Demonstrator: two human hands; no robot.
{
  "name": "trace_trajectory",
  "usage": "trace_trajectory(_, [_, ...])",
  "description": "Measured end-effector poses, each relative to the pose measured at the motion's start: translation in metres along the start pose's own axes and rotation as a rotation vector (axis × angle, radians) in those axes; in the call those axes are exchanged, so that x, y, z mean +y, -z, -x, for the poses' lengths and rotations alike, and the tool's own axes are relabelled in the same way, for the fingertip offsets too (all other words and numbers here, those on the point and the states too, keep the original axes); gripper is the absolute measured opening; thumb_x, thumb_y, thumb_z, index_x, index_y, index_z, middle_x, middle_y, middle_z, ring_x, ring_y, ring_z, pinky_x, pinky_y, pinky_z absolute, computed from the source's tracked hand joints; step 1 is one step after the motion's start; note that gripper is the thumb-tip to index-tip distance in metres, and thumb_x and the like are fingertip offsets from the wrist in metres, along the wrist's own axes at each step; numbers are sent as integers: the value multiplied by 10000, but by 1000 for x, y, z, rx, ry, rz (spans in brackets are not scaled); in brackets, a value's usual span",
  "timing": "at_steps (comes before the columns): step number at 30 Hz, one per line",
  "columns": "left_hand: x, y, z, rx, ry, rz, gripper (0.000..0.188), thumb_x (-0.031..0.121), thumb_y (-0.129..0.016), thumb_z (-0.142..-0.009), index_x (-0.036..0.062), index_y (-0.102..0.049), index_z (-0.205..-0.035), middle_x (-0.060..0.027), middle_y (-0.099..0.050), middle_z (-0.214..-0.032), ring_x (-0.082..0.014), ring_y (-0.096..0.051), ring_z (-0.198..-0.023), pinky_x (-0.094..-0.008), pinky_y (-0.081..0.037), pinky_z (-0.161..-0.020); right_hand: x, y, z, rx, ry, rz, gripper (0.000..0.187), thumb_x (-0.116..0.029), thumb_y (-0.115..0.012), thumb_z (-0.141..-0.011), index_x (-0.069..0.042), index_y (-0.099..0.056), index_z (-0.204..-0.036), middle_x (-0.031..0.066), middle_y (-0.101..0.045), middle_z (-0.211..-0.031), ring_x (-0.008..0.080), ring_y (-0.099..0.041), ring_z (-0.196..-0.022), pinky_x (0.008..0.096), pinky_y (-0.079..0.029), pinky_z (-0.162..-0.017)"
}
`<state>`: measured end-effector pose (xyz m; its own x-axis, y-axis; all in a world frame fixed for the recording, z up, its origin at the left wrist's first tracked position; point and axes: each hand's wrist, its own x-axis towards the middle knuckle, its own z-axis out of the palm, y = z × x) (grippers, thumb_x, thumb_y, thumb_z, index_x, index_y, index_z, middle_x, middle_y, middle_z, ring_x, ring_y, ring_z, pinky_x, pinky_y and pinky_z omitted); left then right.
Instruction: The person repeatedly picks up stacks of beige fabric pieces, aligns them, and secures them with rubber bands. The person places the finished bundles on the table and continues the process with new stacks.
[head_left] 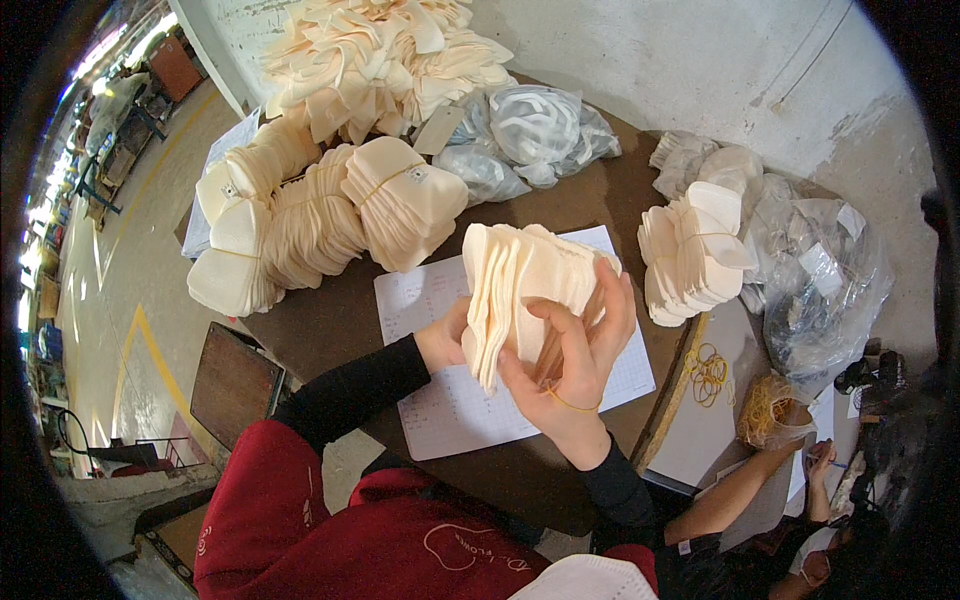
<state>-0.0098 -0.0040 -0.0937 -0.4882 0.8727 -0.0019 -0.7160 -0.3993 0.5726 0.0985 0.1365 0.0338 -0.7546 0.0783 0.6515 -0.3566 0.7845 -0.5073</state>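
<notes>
Between both hands I hold a stack of cream foam pads (545, 262) above an open squared notebook (450, 420). My left hand (443, 338) grips the stack's left side, its fingers mostly hidden behind the pads. My right hand (575, 365) is curled round the right side, thumb at the lower edge and fingers along the near face. A yellow rubber band (574, 405) loops across the right hand near the thumb. Banded bundles of like pads (405, 200) lie to the left on the brown table (330, 335), and another banded bundle (693, 255) stands to the right.
A tall heap of loose cream pads (370, 60) is at the back, beside clear bags of pale pieces (545, 130). More plastic bags (825, 280) sit at right. Yellow rubber bands (708, 375) lie near a bag of bands (772, 412). A co-worker's arm (735, 490) reaches in at lower right.
</notes>
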Motion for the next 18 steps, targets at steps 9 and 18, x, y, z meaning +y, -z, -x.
trace_trajectory(9, [5, -14, 4, 16, -54, -82, 533, 253, -534, -992, 60, -369, -1461, -157, -425, -1470, -280, -450, -1341, -450, -345, -1149, 9, -7, 4, 29, 6, 12, 384, -169, -756, -700, -100, -666, -1067, 249, -322, -1479, 509, -220, -1369, 582, -223, -1110])
trace_trajectory(18, [-1, 1, 0, -51, -2, 1, 606, 304, -552, -989, 98, -306, -1504, -120, -365, -1524, -259, -403, -1378, -423, -306, -1170, 0, -2, -1, -12, -21, -30, 406, -182, -772, -699, -120, -658, -1084, 248, -331, -1466, 515, -233, -1355, 593, -212, -1108])
